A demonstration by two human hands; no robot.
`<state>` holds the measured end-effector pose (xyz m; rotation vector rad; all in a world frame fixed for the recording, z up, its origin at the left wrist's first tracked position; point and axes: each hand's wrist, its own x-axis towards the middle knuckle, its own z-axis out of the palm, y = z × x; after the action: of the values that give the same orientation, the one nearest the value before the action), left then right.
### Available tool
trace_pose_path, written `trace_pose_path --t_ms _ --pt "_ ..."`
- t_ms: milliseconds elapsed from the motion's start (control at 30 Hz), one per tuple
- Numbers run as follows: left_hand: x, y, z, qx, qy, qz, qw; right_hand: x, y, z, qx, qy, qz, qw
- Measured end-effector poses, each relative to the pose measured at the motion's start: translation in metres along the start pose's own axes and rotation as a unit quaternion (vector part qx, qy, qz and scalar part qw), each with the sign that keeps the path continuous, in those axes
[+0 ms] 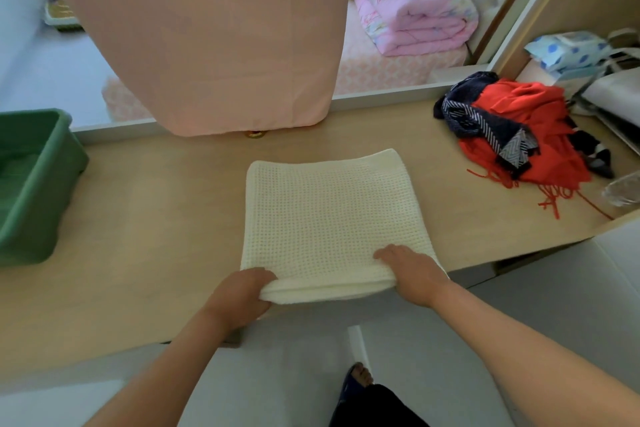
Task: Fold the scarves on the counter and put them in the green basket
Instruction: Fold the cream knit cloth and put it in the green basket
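A cream waffle-knit scarf (325, 215) lies folded into a rough square in the middle of the wooden counter (156, 218). My left hand (239, 295) grips its near left corner at the counter's front edge. My right hand (414, 270) holds the near right corner, fingers on top of the fabric. A crumpled red fringed scarf (540, 128) and a dark navy patterned scarf (485, 121) lie piled at the back right. The green basket (38, 184) stands at the left end of the counter, and it looks empty.
A peach curtain (214, 35) hangs down to the counter's back edge. Beyond it is a bed with a folded pink quilt (415, 7). Tissue packs and bags (571, 48) crowd the far right. A clear bottle (623, 189) lies at the right edge.
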<state>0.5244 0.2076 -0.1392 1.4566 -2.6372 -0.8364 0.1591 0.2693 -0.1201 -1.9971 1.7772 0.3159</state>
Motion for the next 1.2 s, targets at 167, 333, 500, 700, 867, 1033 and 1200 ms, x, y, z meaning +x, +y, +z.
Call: trace_pose_path --t_ms 167,333,500,700,867,1033,1200 --pt "0.010 0.007 -0.065 -0.123 -0.010 -0.089 0.988 -0.001 -0.004 -0.046 0.024 0.023 0.025 0.999" --pt "0.045 0.011 -0.130 -0.107 -0.068 -0.115 0.985 0.022 0.002 -0.112 -0.021 0.072 0.024 0.997" --pt "0.109 0.002 -0.152 -0.002 -0.077 -0.151 0.986 0.073 0.012 -0.147 -0.099 0.113 0.047 0.988" --pt "0.175 -0.009 -0.139 0.149 0.011 -0.173 0.973 0.140 0.025 -0.147 -0.183 0.135 0.049 0.972" --pt "0.191 0.001 -0.090 0.177 0.269 -0.021 0.946 0.183 0.036 -0.135 -0.218 0.172 0.026 0.960" --pt "0.210 -0.002 -0.055 0.153 0.042 -0.050 0.986 0.216 0.051 -0.136 -0.192 0.173 0.006 0.966" --pt "0.230 -0.028 -0.058 0.025 0.065 -0.099 0.993 0.246 0.061 -0.151 -0.174 0.152 -0.033 0.972"
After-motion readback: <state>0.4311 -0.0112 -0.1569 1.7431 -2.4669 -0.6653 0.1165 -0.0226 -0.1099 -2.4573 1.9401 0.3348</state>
